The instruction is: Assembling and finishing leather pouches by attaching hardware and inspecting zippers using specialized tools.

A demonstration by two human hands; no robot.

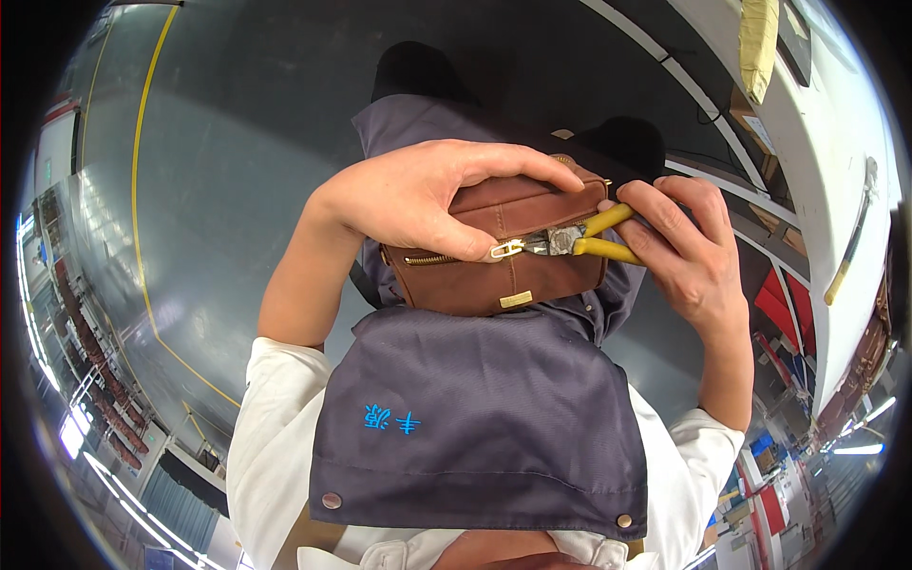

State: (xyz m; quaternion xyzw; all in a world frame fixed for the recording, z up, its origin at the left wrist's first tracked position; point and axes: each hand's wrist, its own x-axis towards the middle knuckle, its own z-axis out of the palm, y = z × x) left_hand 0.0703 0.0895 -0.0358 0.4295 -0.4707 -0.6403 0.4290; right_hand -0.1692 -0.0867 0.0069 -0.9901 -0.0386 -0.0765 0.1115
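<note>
A brown leather bag with a gold-toned zipper and a small metal plate rests on my lap. Over its top and front lies my left hand, fingers curved round the bag and thumb beside the zipper pull. My right hand is closed round the yellow handles of a pair of pliers. The jaws of the pliers point left and meet the zipper pull; whether they grip it is too small to tell. Another stretch of zipper shows left of the pull.
A dark apron covers my chest and lap. To the right stands a white workbench with a yellow-handled tool on it. Cardboard boxes sit below the bench. Yellow lines mark the grey floor at the left.
</note>
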